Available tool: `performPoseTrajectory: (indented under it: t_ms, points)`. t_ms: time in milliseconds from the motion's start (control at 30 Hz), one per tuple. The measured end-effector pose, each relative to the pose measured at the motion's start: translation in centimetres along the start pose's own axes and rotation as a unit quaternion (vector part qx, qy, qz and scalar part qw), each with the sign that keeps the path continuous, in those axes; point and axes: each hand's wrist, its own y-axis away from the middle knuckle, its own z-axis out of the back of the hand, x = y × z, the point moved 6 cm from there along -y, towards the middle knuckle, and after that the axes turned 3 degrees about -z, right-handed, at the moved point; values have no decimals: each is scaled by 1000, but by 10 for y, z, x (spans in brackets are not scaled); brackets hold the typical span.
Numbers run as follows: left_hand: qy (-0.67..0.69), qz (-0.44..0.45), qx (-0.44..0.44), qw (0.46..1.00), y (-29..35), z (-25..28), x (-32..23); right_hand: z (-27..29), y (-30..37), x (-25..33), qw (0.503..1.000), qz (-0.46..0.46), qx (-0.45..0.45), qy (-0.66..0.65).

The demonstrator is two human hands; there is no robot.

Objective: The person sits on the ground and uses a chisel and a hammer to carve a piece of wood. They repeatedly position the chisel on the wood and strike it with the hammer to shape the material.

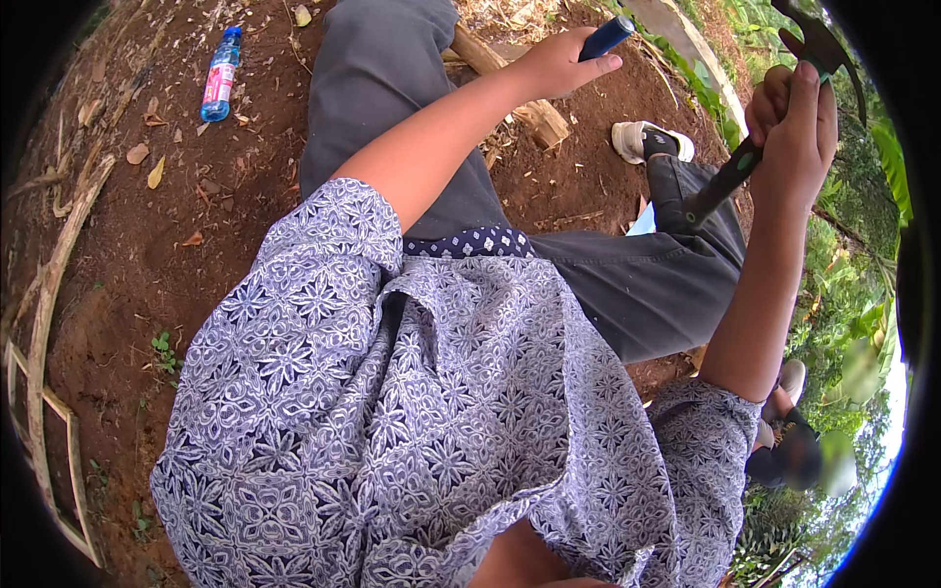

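My left hand is closed around a blue-handled chisel; its handle end sticks out past the thumb, while the blade is hidden from view. Just below that hand lies a rough piece of wood on the soil, near my bent leg. Raised at the upper right, my right hand grips a claw hammer by its dark handle, close up under the head. The black hammer head points up and away, apart from the chisel.
A blue plastic bottle lies on the brown soil at the upper left. Long sticks run along the left edge. A light-coloured shoe is on my foot. Another person sits at the lower right among green plants.
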Motion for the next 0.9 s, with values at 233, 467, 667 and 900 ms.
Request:
performPoseTrajectory:
  t_ms: [233, 467, 667, 900]
  points:
    - [-19, 32, 21, 999, -1, 4, -5, 8, -17, -13, 993, -74, 41, 85]
    - [-44, 3, 19, 999, -8, -7, -3, -1, -17, -43, 965, -51, 102, 235]
    - [-39, 61, 38, 997, -10, -11, -5, 8, -25, -74, 927, 19, 95, 363]
    - [-38, 67, 42, 996, -11, -7, -4, 29, -44, -61, 975, -56, 14, 215]
